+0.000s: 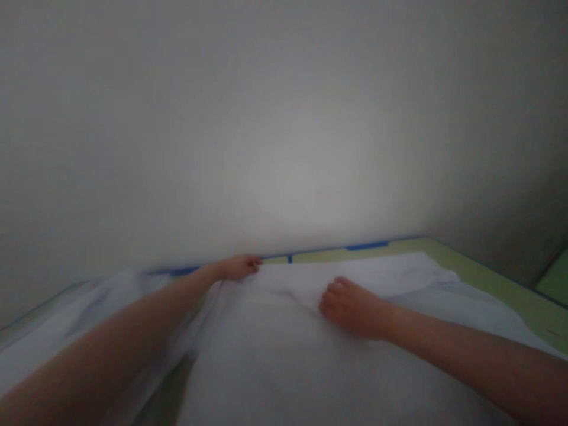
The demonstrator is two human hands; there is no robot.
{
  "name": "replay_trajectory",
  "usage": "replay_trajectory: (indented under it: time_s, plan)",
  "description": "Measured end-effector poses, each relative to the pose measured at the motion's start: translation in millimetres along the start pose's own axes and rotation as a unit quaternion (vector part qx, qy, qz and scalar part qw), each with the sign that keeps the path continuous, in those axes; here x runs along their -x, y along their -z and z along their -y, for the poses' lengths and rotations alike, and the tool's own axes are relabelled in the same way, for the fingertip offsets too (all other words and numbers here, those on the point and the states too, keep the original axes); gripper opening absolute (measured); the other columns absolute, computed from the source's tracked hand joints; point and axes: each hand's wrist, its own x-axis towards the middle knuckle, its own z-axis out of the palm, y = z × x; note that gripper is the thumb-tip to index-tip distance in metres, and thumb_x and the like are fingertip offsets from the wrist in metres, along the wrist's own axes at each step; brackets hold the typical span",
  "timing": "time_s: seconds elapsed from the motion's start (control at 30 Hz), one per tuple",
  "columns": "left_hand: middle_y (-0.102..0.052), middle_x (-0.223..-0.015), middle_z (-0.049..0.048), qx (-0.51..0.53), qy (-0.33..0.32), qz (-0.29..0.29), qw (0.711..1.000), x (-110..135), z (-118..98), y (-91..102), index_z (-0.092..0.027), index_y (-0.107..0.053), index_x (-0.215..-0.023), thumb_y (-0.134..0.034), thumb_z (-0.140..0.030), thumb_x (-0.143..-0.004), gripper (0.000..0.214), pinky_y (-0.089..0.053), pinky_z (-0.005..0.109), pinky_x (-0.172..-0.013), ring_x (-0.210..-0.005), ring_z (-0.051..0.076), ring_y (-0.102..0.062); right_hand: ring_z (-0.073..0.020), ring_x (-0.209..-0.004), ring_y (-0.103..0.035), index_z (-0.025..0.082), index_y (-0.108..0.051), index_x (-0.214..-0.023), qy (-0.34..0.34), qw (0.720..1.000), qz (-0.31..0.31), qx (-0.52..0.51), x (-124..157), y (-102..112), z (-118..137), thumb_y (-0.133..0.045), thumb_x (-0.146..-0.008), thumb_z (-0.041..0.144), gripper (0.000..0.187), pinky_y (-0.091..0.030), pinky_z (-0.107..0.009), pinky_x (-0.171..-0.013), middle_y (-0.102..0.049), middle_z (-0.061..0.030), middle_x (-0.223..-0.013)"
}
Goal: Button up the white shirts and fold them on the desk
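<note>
A large white cloth (pixel 275 361), perhaps a garment, lies spread over a green table. At the cloth's far edge, left of centre, my left hand (pixel 241 267) pinches a corner with its fingertips. My right hand (pixel 350 307) rests on the cloth nearer to me and to the right. Its fingers are curled into the fabric, and a crease runs from them toward the left. More white fabric (pixel 110 296) lies bunched on the left beyond my left forearm. The picture is dim and blurred, so the cloth's exact kind is unclear.
The green table (pixel 474 266) shows along the right and back edges, with a dark blue border. Blue strips (pixel 367 245) mark its far edge. A plain pale wall (pixel 284 130) rises right behind it. Another green surface (pixel 554 275) shows at the far right.
</note>
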Motion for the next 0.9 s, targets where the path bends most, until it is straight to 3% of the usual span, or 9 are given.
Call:
replay_trajectory:
  time_s: [0.13, 0.33, 0.47, 0.63, 0.8, 0.9]
  plan:
    - [-0.065, -0.098, 0.0068, 0.055, 0.035, 0.009, 0.998, -1, -1, 0.1, -0.015, -0.061, -0.107, -0.044, -0.039, -0.077, 0.042, -0.041, 0.024, -0.072, -0.085, 0.018, -0.057, -0.0185, -0.078, -0.048, 0.015, -0.057, -0.081, 0.004, 0.998, 0.012, 0.062, -7, -12, -2, -0.045, -0.086, 0.017, 0.013, -0.033, -0.037, -0.075, -0.058, -0.0071, -0.08]
    - [-0.065, -0.094, 0.0053, 0.067, 0.037, 0.028, 0.997, -4, 0, -0.1, -0.015, -0.063, -0.103, -0.047, -0.037, -0.072, 0.04, -0.041, 0.022, -0.069, -0.082, 0.017, -0.056, -0.0191, -0.076, -0.049, 0.015, -0.059, -0.084, 0.022, 0.998, 0.009, 0.063, -27, -9, 5, -0.046, -0.086, 0.019, 0.014, -0.033, -0.035, -0.069, -0.059, -0.0079, -0.081]
    - [-0.066, -0.096, 0.006, 0.046, 0.021, 0.026, 0.998, -3, -1, 0.7, -0.015, -0.064, -0.101, -0.047, -0.033, -0.073, 0.038, -0.042, 0.023, -0.072, -0.084, 0.017, -0.058, -0.0174, -0.07, -0.049, 0.016, -0.059, -0.076, 0.016, 0.999, 0.013, 0.028, -31, -6, 4, -0.05, -0.082, 0.02, 0.012, -0.032, -0.032, -0.066, -0.059, -0.0058, -0.072]
    - [-0.067, -0.095, 0.0061, -0.016, 0.001, 0.03, 0.999, 4, -9, 1.0, -0.015, -0.065, -0.1, -0.048, -0.03, -0.074, 0.035, -0.042, 0.023, -0.073, -0.085, 0.016, -0.058, -0.015, -0.067, -0.048, 0.018, -0.059, -0.073, -0.047, 0.996, -0.046, -0.057, -15, -4, 2, -0.051, -0.078, 0.024, 0.012, -0.029, -0.029, -0.064, -0.057, -0.0041, -0.068]
    - [-0.067, -0.097, 0.0061, -0.04, -0.019, 0.051, 0.998, 9, -12, 4.9, -0.015, -0.064, -0.102, -0.049, -0.027, -0.073, 0.034, -0.042, 0.022, -0.071, -0.084, 0.015, -0.059, -0.0148, -0.067, -0.048, 0.018, -0.059, -0.071, -0.05, 0.993, -0.063, -0.087, -13, -1, 5, -0.051, -0.077, 0.024, 0.012, -0.03, -0.029, -0.064, -0.058, -0.0026, -0.068]
    - [-0.067, -0.09, 0.0044, -0.062, 0.002, 0.054, 0.997, 13, -9, 7.1, -0.016, -0.064, -0.102, -0.051, -0.028, -0.072, 0.035, -0.042, 0.021, -0.067, -0.078, 0.015, -0.059, -0.0148, -0.066, -0.049, 0.018, -0.06, -0.069, -0.022, 0.994, -0.035, -0.104, -16, 5, 0, -0.05, -0.079, 0.029, 0.018, -0.033, -0.029, -0.065, -0.058, -0.0027, -0.068]
